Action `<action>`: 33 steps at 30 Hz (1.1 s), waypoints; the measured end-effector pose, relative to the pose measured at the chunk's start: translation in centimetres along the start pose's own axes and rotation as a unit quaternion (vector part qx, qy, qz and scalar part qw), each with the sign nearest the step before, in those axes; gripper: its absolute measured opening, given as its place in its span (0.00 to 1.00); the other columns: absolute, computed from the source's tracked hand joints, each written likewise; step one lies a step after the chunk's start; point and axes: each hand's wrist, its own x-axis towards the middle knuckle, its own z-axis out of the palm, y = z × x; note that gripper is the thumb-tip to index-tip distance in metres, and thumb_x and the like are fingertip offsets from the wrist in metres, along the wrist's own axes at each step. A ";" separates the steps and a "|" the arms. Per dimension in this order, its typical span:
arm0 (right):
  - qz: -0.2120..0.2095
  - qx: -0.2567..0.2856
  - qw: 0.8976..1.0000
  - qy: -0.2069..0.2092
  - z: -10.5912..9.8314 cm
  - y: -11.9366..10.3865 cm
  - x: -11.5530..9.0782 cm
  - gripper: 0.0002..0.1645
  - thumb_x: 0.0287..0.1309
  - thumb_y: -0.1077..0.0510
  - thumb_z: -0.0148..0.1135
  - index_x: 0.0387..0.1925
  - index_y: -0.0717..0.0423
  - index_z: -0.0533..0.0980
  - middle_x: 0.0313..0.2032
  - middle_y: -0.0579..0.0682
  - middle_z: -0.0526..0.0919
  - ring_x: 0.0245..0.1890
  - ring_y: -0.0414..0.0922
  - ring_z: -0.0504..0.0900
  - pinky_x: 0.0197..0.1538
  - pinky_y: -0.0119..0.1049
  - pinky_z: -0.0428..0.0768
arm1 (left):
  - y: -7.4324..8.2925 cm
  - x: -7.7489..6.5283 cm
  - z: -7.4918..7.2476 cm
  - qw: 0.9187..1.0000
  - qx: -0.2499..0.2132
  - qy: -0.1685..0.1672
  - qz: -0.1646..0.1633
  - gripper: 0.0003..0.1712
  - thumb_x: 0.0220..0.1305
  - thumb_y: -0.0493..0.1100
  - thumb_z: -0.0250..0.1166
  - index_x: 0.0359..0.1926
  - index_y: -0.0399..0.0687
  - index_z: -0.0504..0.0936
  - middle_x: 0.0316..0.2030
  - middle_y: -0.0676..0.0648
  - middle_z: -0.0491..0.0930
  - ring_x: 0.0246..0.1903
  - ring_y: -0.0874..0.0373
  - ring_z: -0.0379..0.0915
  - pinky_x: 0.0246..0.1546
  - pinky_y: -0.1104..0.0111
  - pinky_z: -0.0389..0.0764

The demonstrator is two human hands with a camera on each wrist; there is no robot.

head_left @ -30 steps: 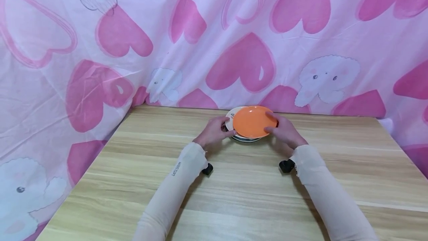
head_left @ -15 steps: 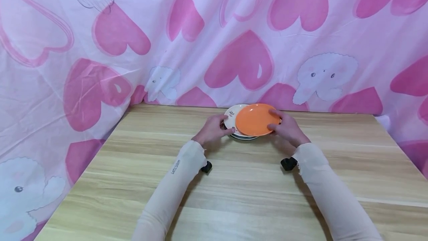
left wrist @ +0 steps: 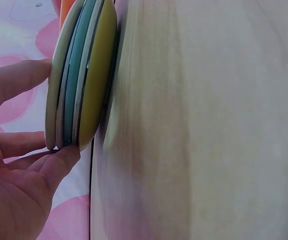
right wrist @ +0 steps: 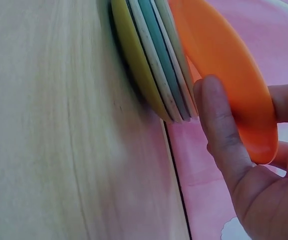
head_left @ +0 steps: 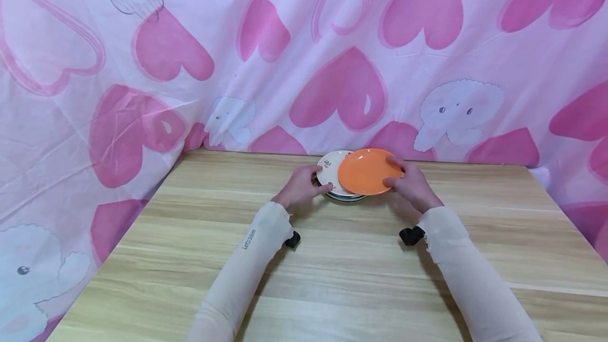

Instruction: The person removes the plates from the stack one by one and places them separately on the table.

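An orange plate (head_left: 363,173) is tilted above the right part of a plate stack, overlapping it in the head view. My right hand (head_left: 412,182) pinches the orange plate by its right rim, thumb on one face and fingers behind. The top plate of the stack is a cream one (head_left: 330,172) with small printed marks. Below it, in the left wrist view, show the edges of several more, among them a teal plate (left wrist: 74,75) and, lowest, a yellow plate (left wrist: 99,75). My left hand (head_left: 299,186) grips the stack's left edge with thumb and fingertips.
The stack stands near the back edge of a wood-grain table (head_left: 332,278). Behind and to the left hangs a pink curtain (head_left: 275,83) printed with hearts. Black wrist-worn devices show at both cuffs, one black device (head_left: 411,236) under the right sleeve.
The orange plate has slid a little to the right with my right hand, uncovering more of the cream plate. My left hand has stayed at the stack's left edge.
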 end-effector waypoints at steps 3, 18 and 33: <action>0.008 0.015 1.000 -0.002 -0.2 0.2 -0.2 0.44 0.67 0.65 0.56 0.79 0.50 0.50 0.80 0.60 0.45 0.65 0.58 0.68 0.48 0.27 0.85 | 0.1 -0.1 -0.1 1.000 -0.002 -0.003 0.002 0.40 0.62 0.48 0.72 0.69 0.34 0.69 0.67 0.38 0.74 0.66 0.49 0.71 0.69 0.59 0.73; 0.004 0.051 0.999 0.005 -1.7 1.2 -0.8 0.43 0.69 0.64 0.56 0.79 0.49 0.50 0.79 0.60 0.49 0.57 0.47 0.75 0.53 0.30 0.85 | 0.1 -0.1 0.0 1.000 0.000 -0.010 -0.016 0.41 0.62 0.49 0.72 0.71 0.37 0.67 0.70 0.39 0.71 0.71 0.48 0.66 0.73 0.58 0.68; 0.012 0.037 0.999 0.018 -3.2 1.4 -1.3 0.44 0.70 0.62 0.57 0.79 0.46 0.49 0.80 0.60 0.46 0.46 0.39 0.79 0.49 0.27 0.85 | -0.1 0.0 0.1 1.000 -0.004 -0.009 -0.003 0.40 0.62 0.48 0.72 0.70 0.35 0.69 0.68 0.37 0.73 0.68 0.48 0.70 0.71 0.59 0.71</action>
